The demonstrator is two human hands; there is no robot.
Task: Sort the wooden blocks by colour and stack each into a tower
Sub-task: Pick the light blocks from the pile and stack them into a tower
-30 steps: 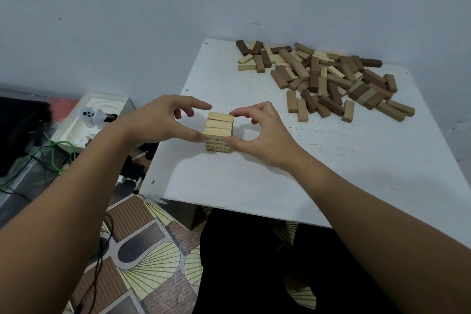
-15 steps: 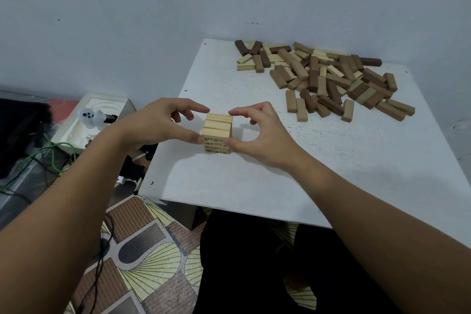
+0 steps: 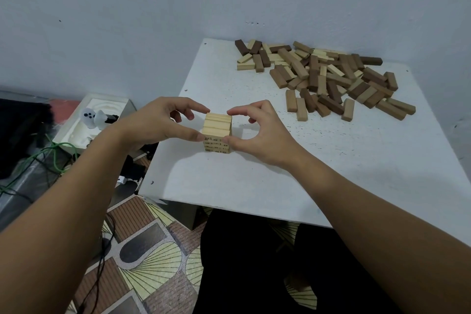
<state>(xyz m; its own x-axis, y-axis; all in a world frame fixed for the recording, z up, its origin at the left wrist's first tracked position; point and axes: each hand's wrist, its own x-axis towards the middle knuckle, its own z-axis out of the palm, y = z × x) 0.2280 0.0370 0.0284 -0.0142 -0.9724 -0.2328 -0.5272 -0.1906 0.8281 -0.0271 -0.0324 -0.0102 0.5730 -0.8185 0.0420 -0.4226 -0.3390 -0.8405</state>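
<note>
A short tower of pale wooden blocks (image 3: 217,127) stands on the white table (image 3: 254,181), near its left edge. Printed numbers show on the front ends of its layers. My left hand (image 3: 163,122) pinches the tower from the left, thumb on the front corner and forefinger at the back of the top layer. My right hand (image 3: 254,132) pinches it from the right in the same way. A loose pile of mixed pale, tan and dark brown blocks (image 3: 328,79) lies at the far side of the table.
The table stands in a wall corner. To its left on the floor sit a white moulded tray (image 3: 86,120) with small objects, green cables (image 3: 51,155) and dark bags. My dark-clothed legs (image 3: 254,262) are under the front edge.
Both hands stay on the pale tower; the fingers have shifted only slightly around its top layer. The pile has not moved.
</note>
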